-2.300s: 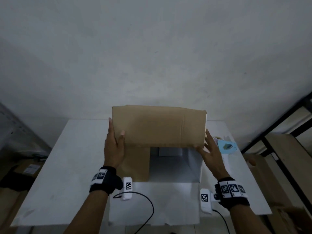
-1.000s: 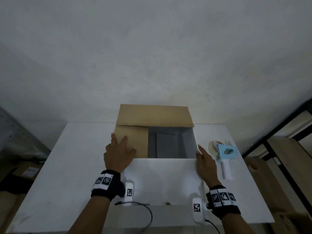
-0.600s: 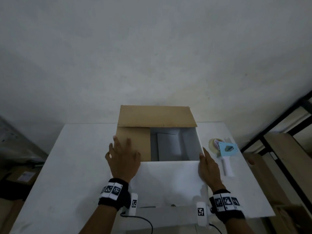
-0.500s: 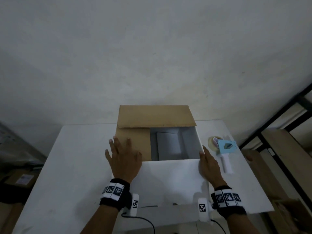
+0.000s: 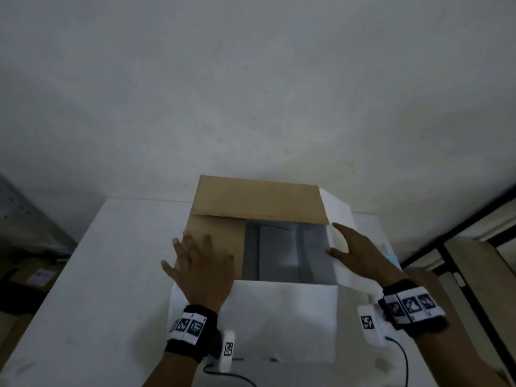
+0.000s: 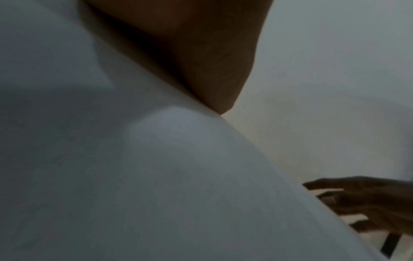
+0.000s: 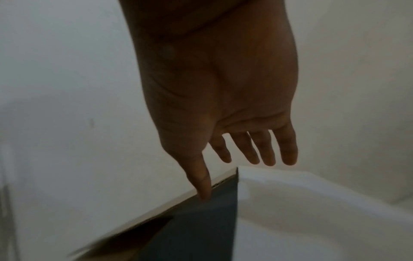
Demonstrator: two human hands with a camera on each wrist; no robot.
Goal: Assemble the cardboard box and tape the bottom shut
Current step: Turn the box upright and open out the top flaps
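The cardboard box stands open-topped on the white tabletop. The left hand lies flat, fingers spread, on the box's folded-in left flap. The right hand, fingers straight and apart, touches the raised right flap, holding nothing. Both wristbands carry black-and-white square code markers; no readable writing shows on the box.

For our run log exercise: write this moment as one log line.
left hand: flat on brown flap | right hand: open at white side flap | box: untaped
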